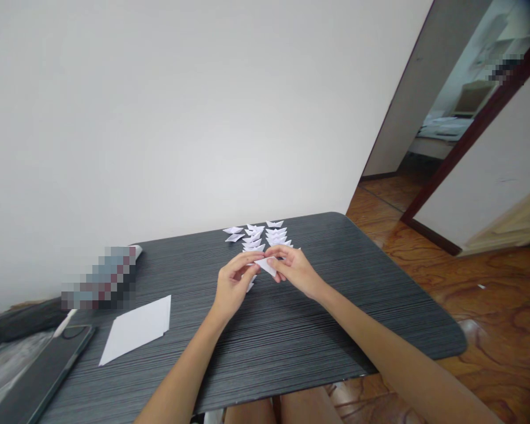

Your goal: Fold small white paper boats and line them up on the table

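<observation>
A small folded white paper [266, 266] is held above the middle of the dark table. My left hand [235, 280] pinches its left edge between thumb and fingers. On its right side my right hand [294, 268] grips it, the thumb lying over the front. Behind the hands stand several folded paper boats [275, 233] in rows, partly covered by my fingers. Two more boats [234, 234] sit at the left of the rows, near the wall.
A stack of white paper sheets [139, 327] lies left on the dark table [335, 341]. Farther left are a blurred-out packet [101, 280], a black phone-like slab [44, 377] and a plastic-wrapped bundle [17, 353]. The white wall [181, 118] borders the table's far edge.
</observation>
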`<state>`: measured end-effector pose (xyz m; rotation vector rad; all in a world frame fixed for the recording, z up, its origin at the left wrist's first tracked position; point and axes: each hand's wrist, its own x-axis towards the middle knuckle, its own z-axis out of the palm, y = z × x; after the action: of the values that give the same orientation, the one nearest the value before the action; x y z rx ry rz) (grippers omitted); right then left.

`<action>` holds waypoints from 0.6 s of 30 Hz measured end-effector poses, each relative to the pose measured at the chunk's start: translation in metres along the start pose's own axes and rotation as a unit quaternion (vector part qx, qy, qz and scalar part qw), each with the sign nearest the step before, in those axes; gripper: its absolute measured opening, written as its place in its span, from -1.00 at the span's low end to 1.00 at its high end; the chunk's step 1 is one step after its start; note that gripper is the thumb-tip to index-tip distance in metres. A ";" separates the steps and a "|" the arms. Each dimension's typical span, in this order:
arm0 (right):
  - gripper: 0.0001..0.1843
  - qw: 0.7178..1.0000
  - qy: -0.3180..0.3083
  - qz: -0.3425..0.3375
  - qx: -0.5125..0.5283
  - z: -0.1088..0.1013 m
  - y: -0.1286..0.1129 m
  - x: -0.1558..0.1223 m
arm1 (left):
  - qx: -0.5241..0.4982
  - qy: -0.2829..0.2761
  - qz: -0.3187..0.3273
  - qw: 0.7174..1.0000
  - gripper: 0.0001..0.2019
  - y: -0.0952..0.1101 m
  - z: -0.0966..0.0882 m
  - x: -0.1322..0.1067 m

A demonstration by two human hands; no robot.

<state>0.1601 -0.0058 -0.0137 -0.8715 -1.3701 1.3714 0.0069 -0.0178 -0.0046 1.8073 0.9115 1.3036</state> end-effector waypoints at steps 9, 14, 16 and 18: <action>-0.80 0.996 0.001 -0.077 -0.050 0.004 0.001 -0.004 | 0.029 0.043 0.017 0.999 -0.86 0.000 0.003 -0.004; -0.87 0.984 0.019 -0.138 -0.114 0.005 0.004 -0.006 | 0.018 0.057 -0.001 0.998 -0.87 -0.003 0.005 -0.005; -0.87 0.984 0.020 -0.138 -0.111 0.006 0.004 -0.006 | 0.030 0.064 0.003 0.998 -0.89 -0.004 0.005 -0.006; -0.86 0.984 0.028 -0.135 -0.110 0.007 0.004 -0.006 | 0.048 0.067 0.005 0.997 -0.89 -0.004 0.005 -0.005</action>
<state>0.1544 -0.0135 -0.0182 -0.8252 -1.5527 0.9955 0.0102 -0.0216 -0.0113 1.8161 1.0563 1.4230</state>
